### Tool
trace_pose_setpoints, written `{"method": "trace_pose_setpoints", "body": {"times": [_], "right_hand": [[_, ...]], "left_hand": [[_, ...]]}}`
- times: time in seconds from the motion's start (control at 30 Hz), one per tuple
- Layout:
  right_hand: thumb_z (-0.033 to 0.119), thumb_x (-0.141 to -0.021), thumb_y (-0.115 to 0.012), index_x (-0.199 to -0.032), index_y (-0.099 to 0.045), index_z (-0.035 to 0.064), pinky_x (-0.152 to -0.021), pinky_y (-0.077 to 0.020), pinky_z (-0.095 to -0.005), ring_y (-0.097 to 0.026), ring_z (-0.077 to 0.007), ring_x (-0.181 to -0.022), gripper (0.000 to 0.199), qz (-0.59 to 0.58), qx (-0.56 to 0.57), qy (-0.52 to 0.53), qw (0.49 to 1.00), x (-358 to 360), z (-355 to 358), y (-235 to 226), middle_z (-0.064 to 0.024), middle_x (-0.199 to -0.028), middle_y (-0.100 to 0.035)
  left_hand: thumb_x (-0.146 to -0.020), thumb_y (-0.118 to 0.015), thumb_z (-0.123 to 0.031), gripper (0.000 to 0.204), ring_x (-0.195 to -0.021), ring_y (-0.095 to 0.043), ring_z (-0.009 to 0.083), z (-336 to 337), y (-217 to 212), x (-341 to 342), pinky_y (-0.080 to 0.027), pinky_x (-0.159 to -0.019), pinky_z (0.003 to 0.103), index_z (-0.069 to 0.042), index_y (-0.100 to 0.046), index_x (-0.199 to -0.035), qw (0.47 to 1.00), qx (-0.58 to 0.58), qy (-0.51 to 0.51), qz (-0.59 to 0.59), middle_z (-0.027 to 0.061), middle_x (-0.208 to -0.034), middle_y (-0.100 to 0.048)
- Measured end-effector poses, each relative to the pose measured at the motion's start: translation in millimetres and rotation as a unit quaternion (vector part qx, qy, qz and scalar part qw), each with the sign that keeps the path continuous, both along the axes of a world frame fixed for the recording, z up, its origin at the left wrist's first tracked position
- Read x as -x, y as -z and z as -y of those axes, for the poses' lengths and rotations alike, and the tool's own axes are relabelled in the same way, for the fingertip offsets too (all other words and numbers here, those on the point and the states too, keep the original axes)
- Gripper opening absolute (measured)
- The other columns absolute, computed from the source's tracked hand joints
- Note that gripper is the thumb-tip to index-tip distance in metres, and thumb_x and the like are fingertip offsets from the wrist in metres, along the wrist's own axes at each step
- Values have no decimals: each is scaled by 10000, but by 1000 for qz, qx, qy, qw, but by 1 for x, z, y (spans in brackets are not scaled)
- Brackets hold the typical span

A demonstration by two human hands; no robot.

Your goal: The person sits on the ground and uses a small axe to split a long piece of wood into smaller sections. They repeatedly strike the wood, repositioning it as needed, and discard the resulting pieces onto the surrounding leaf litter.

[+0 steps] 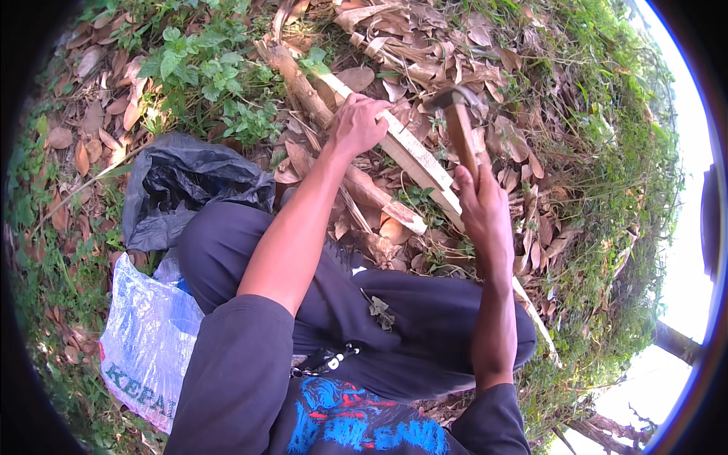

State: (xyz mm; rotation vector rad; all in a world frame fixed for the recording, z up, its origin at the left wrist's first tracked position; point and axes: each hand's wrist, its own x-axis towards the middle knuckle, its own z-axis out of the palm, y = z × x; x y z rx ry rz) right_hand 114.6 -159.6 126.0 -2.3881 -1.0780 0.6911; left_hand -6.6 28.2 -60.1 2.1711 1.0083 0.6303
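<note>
A: Left hand (356,125) clamped on the pale plank (413,163); where's the hammer (459,125)?
B: Right hand (481,205) grips its handle (head raised), just right of the plank; plank runs diagonally, upper left to lower right.

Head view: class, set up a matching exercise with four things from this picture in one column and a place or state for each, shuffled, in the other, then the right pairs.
Things:
1. hammer
2. plank
3. black bag
4. white sack

Places or states:
A. pressed down by the left hand
B. crumpled on the leaves beside the left knee
C. gripped by the right hand, head up
D. on the ground by the left hip

Pairs: 1-C, 2-A, 3-B, 4-D
</note>
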Motion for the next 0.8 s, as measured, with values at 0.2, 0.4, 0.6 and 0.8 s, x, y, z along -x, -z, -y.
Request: {"method": "trace_pose_setpoints", "body": {"times": [0.2, 0.4, 0.6, 0.8], "right_hand": [[347, -1038, -494, -1046, -486, 18, -638, -445, -521, -616, -435, -701, 329, 11, -38, -5, 999, -6, -4, -40, -227, -773, -650], [373, -1040, -478, -1002, -495, -5, -578, -433, -478, -573, -323, -620, 381, 99, 76, -137, 983, -13, 15, 30, -198, -726, -599], [369, -1030, -499, -1038, -518, 24, -709, -409, -545, -577, -443, -777, 346, -47, 74, 21, 996, 7, -11, -35, -261, -799, -615], [350, -1033, -498, -945, -478, 7, -641, -414, -555, -552, -472, -688, 354, 19, -34, -37, 999, 5, -23, -22, -275, -771, -594]], "left_hand": [[-799, -614, -229, 363, -1115, -587, 306, 2, -5, 0, -474, -1002, 428, -137, -730, -1131, 1000, 3, -6, -6, 140, -1103, -716], [-798, -602, -237, 381, -1140, -582, 317, 1, -9, -2, -468, -1013, 438, -128, -727, -1140, 1000, 21, 1, -8, 147, -1125, -711], [-790, -607, -246, 395, -1157, -573, 318, 0, -3, 0, -459, -1028, 427, -133, -727, -1149, 1000, 22, 2, -15, 128, -1159, -708], [-790, -611, -250, 396, -1172, -565, 306, 1, -4, -2, -452, -1042, 409, -141, -727, -1152, 1000, 20, 3, -18, 106, -1165, -708]]}}
